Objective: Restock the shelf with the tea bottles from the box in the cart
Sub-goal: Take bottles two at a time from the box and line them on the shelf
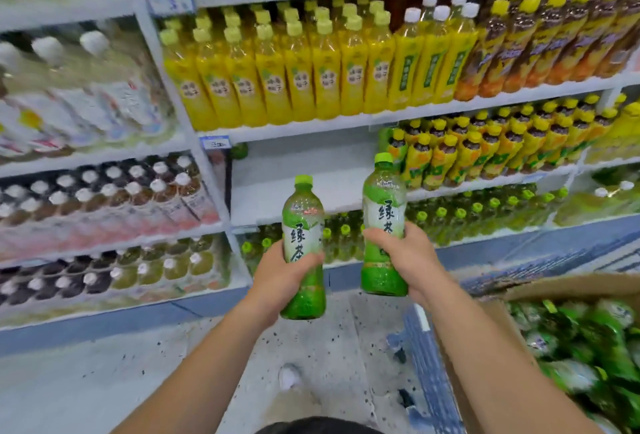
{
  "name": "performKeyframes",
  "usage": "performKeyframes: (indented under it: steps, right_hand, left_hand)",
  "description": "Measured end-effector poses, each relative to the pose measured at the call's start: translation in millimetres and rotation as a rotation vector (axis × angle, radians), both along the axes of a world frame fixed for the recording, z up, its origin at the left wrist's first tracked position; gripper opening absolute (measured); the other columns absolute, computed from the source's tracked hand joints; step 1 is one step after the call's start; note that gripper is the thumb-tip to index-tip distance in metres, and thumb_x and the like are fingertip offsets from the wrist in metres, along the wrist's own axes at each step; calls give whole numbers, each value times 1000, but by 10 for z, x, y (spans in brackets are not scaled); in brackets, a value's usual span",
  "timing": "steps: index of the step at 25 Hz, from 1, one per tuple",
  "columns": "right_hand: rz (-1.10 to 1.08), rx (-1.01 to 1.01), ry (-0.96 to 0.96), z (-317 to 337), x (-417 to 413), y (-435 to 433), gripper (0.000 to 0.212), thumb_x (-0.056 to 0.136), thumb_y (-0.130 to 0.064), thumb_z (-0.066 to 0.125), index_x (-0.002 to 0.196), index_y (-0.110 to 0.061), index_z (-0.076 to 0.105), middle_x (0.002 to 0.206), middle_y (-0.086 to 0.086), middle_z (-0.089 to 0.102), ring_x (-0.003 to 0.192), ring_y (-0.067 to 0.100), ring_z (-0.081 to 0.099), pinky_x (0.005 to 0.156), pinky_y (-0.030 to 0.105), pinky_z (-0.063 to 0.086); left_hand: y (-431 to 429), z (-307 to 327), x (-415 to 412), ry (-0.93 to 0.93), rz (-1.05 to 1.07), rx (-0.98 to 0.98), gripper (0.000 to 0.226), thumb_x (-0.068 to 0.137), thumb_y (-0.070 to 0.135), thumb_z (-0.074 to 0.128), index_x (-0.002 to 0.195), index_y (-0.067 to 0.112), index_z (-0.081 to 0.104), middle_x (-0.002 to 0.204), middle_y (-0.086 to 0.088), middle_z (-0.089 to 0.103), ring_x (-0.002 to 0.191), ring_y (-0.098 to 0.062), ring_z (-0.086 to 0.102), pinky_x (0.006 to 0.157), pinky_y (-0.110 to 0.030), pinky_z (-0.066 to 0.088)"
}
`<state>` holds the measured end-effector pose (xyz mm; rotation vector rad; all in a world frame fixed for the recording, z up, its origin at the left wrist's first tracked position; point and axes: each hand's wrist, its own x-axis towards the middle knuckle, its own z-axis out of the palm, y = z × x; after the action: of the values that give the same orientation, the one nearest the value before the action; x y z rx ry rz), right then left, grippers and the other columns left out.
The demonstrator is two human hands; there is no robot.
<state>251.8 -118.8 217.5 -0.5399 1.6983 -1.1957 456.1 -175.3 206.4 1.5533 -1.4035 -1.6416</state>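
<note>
Box (568, 298) in cart (427, 357), near right: more green bottles. Left hand (282, 274) wraps left bottle (303, 246) mid-body; right hand (403, 252) clasps right bottle (383, 222) likewise. Full, likely heavyish, rigid, slick label; waist grip suits. Beyond: empty shelf (311, 184) gap.

A shop's drinks aisle, seen from head height. Tall white metal shelving (346, 124) is packed with rows of plastic bottles with yellow labels (277, 77) and dark bottles with white caps (104, 191), with small blue-and-white price tags (215, 143) clipped to the shelf edges. At lower right, a blue wire cart (427, 364) carries an open brown cardboard box (568, 286) of green bottles.
</note>
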Motion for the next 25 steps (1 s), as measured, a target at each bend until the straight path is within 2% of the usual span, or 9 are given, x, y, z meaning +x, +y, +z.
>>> performKeyframes:
  steps: [3, 8, 13, 20, 25]
  right_hand:
    - [113, 5, 71, 41, 242, -314, 27, 80, -29, 85, 101, -26, 68, 98, 2, 77, 90, 25, 74, 84, 49, 62]
    - [223, 34, 134, -58, 582, -839, 29, 77, -31, 86, 101, -27, 72, 95, -2, 78, 89, 20, 75, 83, 45, 62]
    - [195, 75, 129, -483, 792, -1304, 30, 77, -30, 87, 101, -23, 72, 94, 0, 79, 89, 22, 76, 86, 51, 61]
    - [231, 59, 180, -1286, 633, -2239, 36, 80, -19, 82, 109, -24, 62, 101, 3, 73, 95, 24, 71, 89, 49, 59]
    - [223, -101, 271, -1788, 436, -2880, 34, 80, -14, 80, 100, -29, 57, 99, 1, 70, 92, 20, 68, 81, 39, 56]
  left_hand:
    - [-190, 17, 294, 30, 89, 5, 25, 85, 30, 80, 105, 19, 68, 96, -6, 75, 86, -26, 73, 81, -49, 61]
    - [-772, -83, 686, -2, 58, -25, 36, 79, 31, 85, 110, 24, 67, 98, 3, 77, 89, -16, 74, 79, -39, 61]
    - [-1375, -304, 860, -30, -19, -31, 43, 75, 24, 89, 109, 25, 63, 97, 3, 76, 88, -13, 75, 76, -32, 61]
    - [-2254, -1107, 695, -111, 0, -63, 56, 65, 22, 90, 113, 24, 61, 100, 1, 76, 91, -16, 74, 84, -41, 62]
    - [-2790, -1638, 453, -107, 37, -233, 40, 73, 17, 87, 105, 25, 65, 98, 1, 76, 90, -15, 73, 85, -41, 60]
